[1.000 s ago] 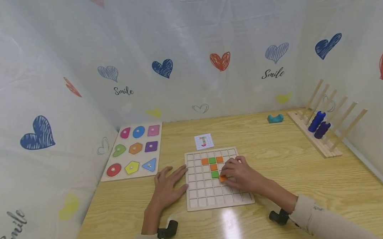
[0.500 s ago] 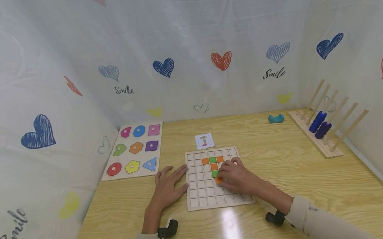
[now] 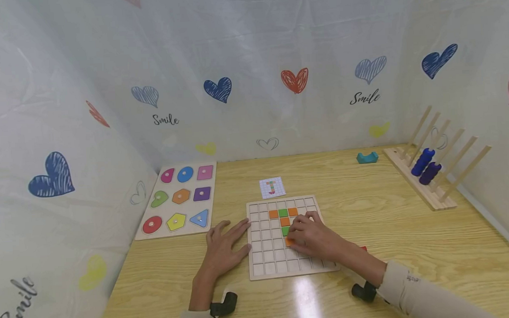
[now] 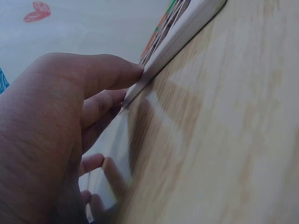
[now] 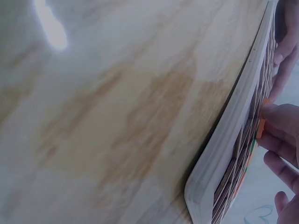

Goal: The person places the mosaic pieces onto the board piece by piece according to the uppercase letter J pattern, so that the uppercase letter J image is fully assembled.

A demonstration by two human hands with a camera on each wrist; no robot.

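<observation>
A wooden grid board [image 3: 265, 268] lies on the table with orange and green square tiles in a T-like pattern, among them a green tile [image 3: 283, 213]. My right hand [image 3: 315, 237] pinches an orange tile [image 5: 261, 127] between thumb and fingers, just below the lower green tile [image 3: 285, 230]. Whether that tile is fully down in its cell cannot be made out. My left hand [image 3: 224, 248] lies spread at the board's left side, fingertips and thumb touching its edge. Behind the board is a small card [image 3: 272, 188] printed with a J-shaped coloured figure.
A shape puzzle board [image 3: 175, 200] with knobbed pieces lies at the left. A wooden peg rack [image 3: 422, 185] with blue pieces stands at the right, near a teal curved piece [image 3: 367, 158]. Something red [image 3: 363, 248] shows partly behind my right forearm.
My right hand has moved slightly left with the orange tile, bringing it under the lower green tile. A red thing now shows past my right forearm. The left hand stays put.
</observation>
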